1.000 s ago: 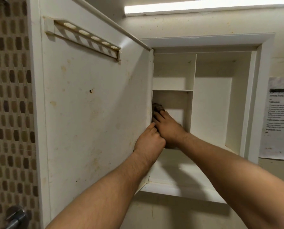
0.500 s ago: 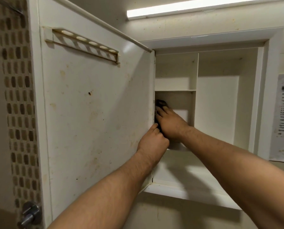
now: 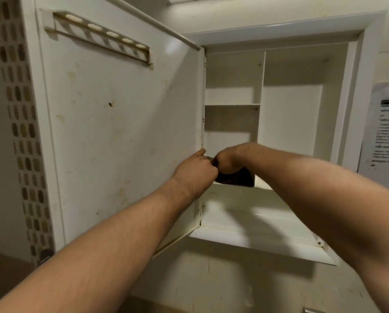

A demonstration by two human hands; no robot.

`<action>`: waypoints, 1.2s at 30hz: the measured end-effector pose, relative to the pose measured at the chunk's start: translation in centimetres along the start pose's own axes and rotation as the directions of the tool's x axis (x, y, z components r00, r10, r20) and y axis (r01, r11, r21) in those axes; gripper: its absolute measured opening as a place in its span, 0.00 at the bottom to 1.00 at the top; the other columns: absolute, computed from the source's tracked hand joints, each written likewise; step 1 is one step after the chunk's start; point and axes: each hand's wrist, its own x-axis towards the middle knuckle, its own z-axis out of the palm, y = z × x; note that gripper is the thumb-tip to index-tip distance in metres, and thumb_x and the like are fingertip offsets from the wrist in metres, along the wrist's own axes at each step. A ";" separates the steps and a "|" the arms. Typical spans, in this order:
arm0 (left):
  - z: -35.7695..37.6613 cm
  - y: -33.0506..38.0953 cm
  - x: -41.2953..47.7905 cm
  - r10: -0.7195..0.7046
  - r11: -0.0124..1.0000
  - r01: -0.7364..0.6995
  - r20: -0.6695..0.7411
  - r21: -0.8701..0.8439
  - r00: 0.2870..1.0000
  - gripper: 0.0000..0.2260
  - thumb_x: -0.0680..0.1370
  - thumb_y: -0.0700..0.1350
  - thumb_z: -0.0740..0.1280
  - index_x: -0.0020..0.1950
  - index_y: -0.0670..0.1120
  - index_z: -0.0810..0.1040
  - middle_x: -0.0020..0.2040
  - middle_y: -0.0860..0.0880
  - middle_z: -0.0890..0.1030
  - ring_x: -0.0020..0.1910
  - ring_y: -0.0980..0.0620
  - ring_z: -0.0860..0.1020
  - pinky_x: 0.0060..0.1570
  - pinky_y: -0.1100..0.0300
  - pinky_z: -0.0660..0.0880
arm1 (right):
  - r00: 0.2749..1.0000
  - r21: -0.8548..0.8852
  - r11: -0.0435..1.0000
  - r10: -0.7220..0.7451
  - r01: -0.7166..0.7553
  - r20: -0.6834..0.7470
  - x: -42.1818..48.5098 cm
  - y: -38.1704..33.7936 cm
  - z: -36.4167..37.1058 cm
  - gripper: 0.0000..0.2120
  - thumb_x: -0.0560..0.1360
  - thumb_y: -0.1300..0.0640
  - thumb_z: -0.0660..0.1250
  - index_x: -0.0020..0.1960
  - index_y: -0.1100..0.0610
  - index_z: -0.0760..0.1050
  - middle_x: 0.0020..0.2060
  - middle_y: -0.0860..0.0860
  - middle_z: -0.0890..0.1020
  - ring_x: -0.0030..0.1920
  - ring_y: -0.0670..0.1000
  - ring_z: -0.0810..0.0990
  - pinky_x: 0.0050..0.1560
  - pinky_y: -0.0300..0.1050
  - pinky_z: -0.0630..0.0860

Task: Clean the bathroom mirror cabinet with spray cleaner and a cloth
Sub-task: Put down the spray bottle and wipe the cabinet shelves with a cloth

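**Wiping the cabinet near the hinge side**

Head view: the cabinet (image 3: 290, 118) is open, its door (image 3: 121, 132) swung to the left. The right hand (image 3: 228, 160) is closed around a dark cloth (image 3: 236, 177), low in the left compartment, near the hinge edge. The left hand (image 3: 198, 169) rests against the door edge, fingers curled; whether it grips anything cannot be told. No spray bottle is visible. The step seems to be the wiping of the inside. The next move probably needs steady pressure along the stained edge and the lower shelf (image 3: 245, 215).
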 end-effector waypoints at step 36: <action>-2.6 -4.5 2.2 -0.070 0.990 0.096 -0.233 0.104 0.970 0.13 0.81 0.49 0.63 0.58 0.46 0.83 0.59 0.44 0.82 0.64 0.45 0.75 0.78 0.47 0.58 | 0.892 0.531 0.831 0.104 0.165 -0.440 1.3 -3.5 4.7 0.10 0.77 0.61 0.60 0.58 0.60 0.72 0.52 0.58 0.79 0.47 0.58 0.80 0.51 0.57 0.81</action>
